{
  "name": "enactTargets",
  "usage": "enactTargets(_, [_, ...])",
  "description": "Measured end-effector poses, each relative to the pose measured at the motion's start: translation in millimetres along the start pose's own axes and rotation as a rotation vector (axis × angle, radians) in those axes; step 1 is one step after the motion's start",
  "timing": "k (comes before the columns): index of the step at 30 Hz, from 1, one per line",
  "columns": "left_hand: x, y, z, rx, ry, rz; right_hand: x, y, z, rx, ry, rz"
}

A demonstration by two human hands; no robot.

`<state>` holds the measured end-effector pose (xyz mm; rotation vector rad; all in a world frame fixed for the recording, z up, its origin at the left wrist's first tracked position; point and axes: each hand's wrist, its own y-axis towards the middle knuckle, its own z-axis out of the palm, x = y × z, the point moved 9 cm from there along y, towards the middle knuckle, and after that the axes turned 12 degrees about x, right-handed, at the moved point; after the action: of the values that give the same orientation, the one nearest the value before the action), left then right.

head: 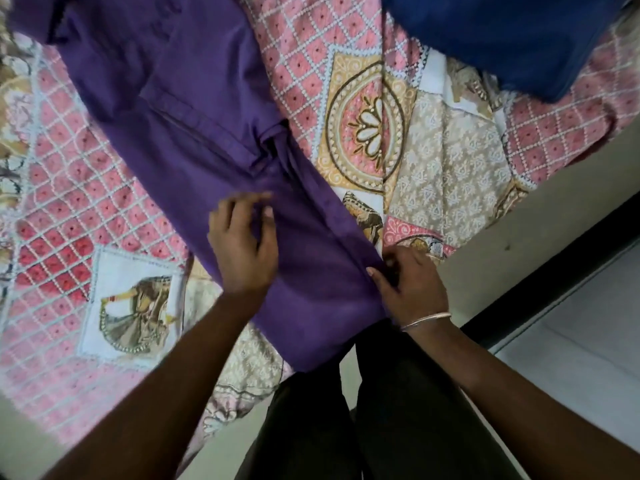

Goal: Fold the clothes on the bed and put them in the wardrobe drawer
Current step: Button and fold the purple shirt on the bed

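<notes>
Two hands work the near end of one garment. Our left hand [242, 244] lies on top of the long purple cotton garment [194, 109], fingers spread and lightly bent, thumb toward the middle of the cloth; it appears to press or smooth and not to grip, though motion blur at the fingertips leaves that uncertain. Our right hand [408, 285], with a thin metal bangle [426, 320] at the wrist, sits at the garment's right-hand edge, thumb and fingers curled onto the hem there, pinching the fabric.

The purple garment is our landmark. It lies on the patterned pink and beige bedspread [363, 109], its long axis running from the near end at our hands, which hangs just over the bed's edge, away and to the left to the far top corner of the view. A cuff or folded sleeve crosses it about midway, beyond the left hand. So nearly all of its length lies ahead of both hands, and the left hand is the nearer one to that far stretch.

Right of the garment and farther off, well apart from it, lies a dark blue cloth [502, 39], not yet folded. Near the garment's hanging end we see our dark trousers [398, 410].

We judge the fold to be early; no drawer is in view.
</notes>
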<state>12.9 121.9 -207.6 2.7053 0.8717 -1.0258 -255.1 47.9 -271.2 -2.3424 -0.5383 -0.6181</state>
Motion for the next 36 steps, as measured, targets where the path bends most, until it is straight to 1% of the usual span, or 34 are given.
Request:
enactTargets(2, [21.1, -52.2, 4.4, -0.042, -0.101, -0.232, 0.3, -5.3, 3.8, 0.016, -0.071, -0.007])
enactTargets(4, [45.9, -105.0, 10.7, -0.106, -0.244, -0.520, 3.2, -9.9, 7.3, 0.058, -0.107, -0.056])
enactTargets(6, [64.4, -151.6, 15.9, -0.167, -0.341, -0.831, 3.3, -12.9, 7.1, 0.114, -0.086, -0.086])
enactTargets(7, [71.3, -168.2, 19.8, -0.175, -0.388, -0.948, 3.9, -12.8, 6.9, 0.141, -0.079, -0.099])
enactTargets(8, [73.5, -183.5, 24.6, -0.161, -0.451, -1.029, 5.4, -14.4, 7.0, 0.181, -0.075, -0.125])
enactTargets(10, [76.4, -197.8, 39.6, -0.080, -0.551, -1.056, 8.2, -16.5, 5.9, 0.253, -0.069, -0.187])
enactTargets(13, [74.1, -211.6, 53.7, 0.069, -0.566, -1.052, 7.5, -18.0, 6.6, 0.401, -0.017, -0.244])
enactTargets(14, [66.5, -209.8, 53.8, 0.091, -0.598, -1.044, 6.3, -17.3, 5.7, 0.441, 0.018, -0.258])
enactTargets(17, [48.5, -209.7, 64.8, 0.136, -0.859, -1.033, 4.8, -18.1, 4.9, 0.536, 0.136, -0.285])
enactTargets(19, [37.3, -214.2, 74.1, 0.224, -0.992, -1.042, -0.8, -17.5, 7.5, 0.588, 0.207, -0.216])
enactTargets(22, [29.8, -230.2, 83.3, 0.383, -1.073, -1.090, -9.2, -21.9, 16.2, 0.684, 0.344, -0.108])
enactTargets(25, [23.7, -244.3, 86.3, 0.452, -1.160, -1.097, -19.5, -31.0, 24.4, 0.765, 0.492, 0.006])
enactTargets(27, [22.3, -248.7, 84.1, 0.451, -1.196, -1.099, -25.7, -34.3, 26.5, 0.777, 0.524, 0.051])
enactTargets(28, [20.6, -250.6, 81.9, 0.448, -1.213, -1.101, -26.9, -34.3, 24.6, 0.762, 0.500, 0.048])
enactTargets(32, [9.6, -264.7, 80.9, 0.461, -1.334, -1.193, -22.3, -34.9, 13.1, 0.684, 0.542, 0.060])
enactTargets(34, [6.1, -271.3, 79.7, 0.474, -1.335, -1.202, -19.7, -36.5, 6.2, 0.632, 0.545, 0.036])
enactTargets(36, [6.8, -278.3, 78.4, 0.444, -1.318, -1.214, -17.7, -39.4, -0.7, 0.588, 0.501, -0.005])
